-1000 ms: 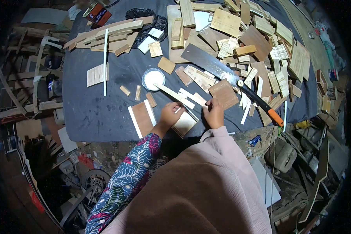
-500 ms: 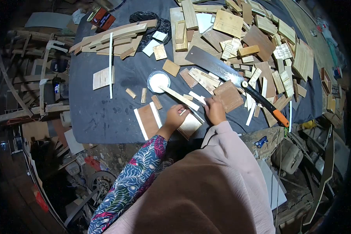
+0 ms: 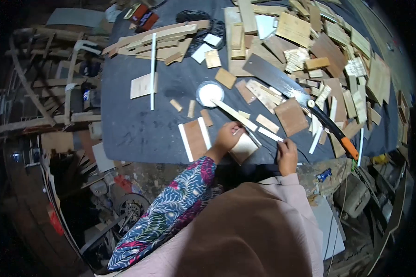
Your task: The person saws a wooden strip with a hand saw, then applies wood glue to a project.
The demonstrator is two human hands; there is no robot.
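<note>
My left hand [image 3: 229, 138] is closed at the edge of a small wooden board [image 3: 244, 148] near the table's front edge. A white strip end shows at its fingers. To the right, my right hand [image 3: 287, 156] has its fingers closed at the near end of a short white strip [image 3: 270, 134]. Just beyond the left hand, a flat wooden stick [image 3: 235, 115] leans from a round tub of white paste [image 3: 210, 94]. Left of that hand lies a brown panel [image 3: 195, 139] with white strips along two edges.
A handsaw [image 3: 277, 81] with a black and orange handle lies on the dark cloth, beside a heap of wood offcuts [image 3: 293, 28]. Long wooden slats [image 3: 157, 39] and a black plastic bag [image 3: 189, 17] are at the back left. A pale block [image 3: 267, 123] lies beyond the white strip.
The view has shifted, so the table sits further right in it. My right hand has moved right and toward me with the white strip, away from the small board. My left hand stays at the board.
</note>
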